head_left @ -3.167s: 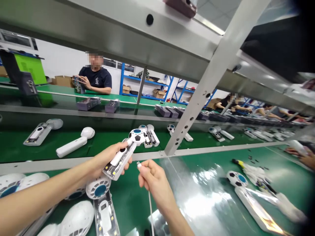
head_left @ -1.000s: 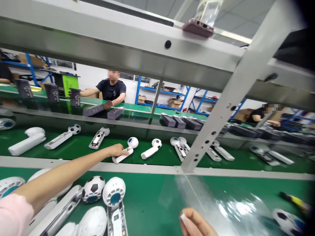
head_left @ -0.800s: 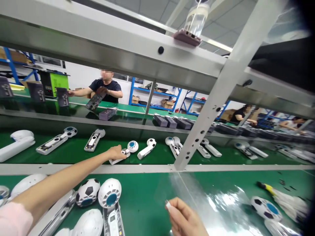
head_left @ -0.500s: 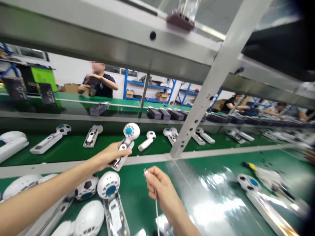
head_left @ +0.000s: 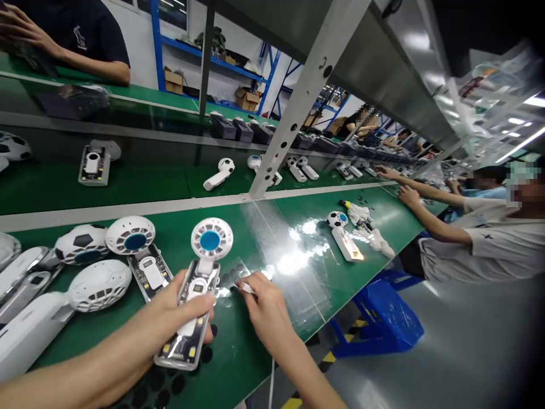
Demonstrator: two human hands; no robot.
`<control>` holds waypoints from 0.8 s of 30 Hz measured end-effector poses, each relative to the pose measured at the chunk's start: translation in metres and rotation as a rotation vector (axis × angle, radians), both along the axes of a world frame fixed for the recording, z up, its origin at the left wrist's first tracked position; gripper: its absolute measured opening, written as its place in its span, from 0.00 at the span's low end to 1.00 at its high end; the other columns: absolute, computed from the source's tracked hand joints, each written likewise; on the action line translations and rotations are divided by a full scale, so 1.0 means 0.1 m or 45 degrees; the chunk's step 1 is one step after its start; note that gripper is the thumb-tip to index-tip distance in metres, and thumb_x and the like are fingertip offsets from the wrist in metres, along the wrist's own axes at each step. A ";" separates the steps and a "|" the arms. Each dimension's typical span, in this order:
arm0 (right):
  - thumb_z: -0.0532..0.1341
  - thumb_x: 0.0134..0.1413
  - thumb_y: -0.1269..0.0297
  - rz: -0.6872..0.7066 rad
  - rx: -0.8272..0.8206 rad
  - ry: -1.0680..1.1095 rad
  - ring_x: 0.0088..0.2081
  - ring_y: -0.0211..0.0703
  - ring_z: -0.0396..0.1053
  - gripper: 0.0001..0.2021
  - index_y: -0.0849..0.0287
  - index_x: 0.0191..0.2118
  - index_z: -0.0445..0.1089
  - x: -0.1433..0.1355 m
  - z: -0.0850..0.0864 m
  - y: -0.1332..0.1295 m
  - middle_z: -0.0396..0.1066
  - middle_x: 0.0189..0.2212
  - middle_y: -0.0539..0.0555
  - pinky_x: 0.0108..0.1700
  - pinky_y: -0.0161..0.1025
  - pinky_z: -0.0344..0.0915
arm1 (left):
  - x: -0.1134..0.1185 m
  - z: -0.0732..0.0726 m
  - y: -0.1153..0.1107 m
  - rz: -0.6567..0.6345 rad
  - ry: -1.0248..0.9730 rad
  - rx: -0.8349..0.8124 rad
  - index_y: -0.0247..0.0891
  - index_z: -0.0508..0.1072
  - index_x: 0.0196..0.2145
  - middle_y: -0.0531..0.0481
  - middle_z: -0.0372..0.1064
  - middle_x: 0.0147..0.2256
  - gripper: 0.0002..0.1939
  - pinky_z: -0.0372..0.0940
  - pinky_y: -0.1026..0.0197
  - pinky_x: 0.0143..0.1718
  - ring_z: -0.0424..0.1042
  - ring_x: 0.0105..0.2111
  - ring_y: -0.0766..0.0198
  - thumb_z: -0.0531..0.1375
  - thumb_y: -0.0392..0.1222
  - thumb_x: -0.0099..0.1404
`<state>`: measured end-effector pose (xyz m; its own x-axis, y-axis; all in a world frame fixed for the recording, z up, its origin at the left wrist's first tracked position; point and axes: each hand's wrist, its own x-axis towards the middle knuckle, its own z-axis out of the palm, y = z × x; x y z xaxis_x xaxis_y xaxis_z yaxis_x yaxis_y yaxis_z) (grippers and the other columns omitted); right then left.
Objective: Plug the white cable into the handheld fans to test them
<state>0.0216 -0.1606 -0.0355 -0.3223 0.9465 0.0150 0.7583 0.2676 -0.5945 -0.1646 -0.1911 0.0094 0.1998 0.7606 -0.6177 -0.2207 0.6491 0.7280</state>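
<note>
My left hand [head_left: 176,315] grips an open white handheld fan [head_left: 196,289] by its handle, circuit board and battery facing up, its round head with a blue centre pointing away from me. It hovers just over the near green table [head_left: 255,227]. My right hand [head_left: 264,307] is beside it on the right, pinching the metal plug of a white cable [head_left: 271,380] that hangs down past the table edge. The plug tip sits close to the fan's handle, apart from it.
Several more fans lie at my left, one with a football-pattern head [head_left: 80,243] and an open one [head_left: 138,253]. A conveyor belt [head_left: 140,182] behind carries further fans. A metal post [head_left: 293,102] rises mid-table. A seated person [head_left: 481,238] works at right; a blue stool [head_left: 385,321] stands below.
My left hand brought the fan from the conveyor down to the near table, close to me. My right hand with the cable plug moved beside it. My view tilted down and right.
</note>
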 end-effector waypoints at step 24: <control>0.60 0.43 0.67 -0.028 -0.414 1.012 0.20 0.33 0.49 0.03 0.58 0.25 0.64 -0.31 0.56 0.49 0.56 0.17 0.43 0.22 0.33 0.46 | -0.01 -0.18 -0.14 -0.160 -0.018 0.350 0.41 0.49 0.57 0.52 0.65 0.35 0.37 0.59 0.58 0.36 0.65 0.35 0.58 0.60 0.44 0.53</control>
<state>-0.0094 -0.1117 0.0204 -0.3125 0.9489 -0.0442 0.0870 -0.0178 -0.9961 -0.1657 -0.2047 -0.0082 0.3101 0.8677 -0.3885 -0.1628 0.4511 0.8775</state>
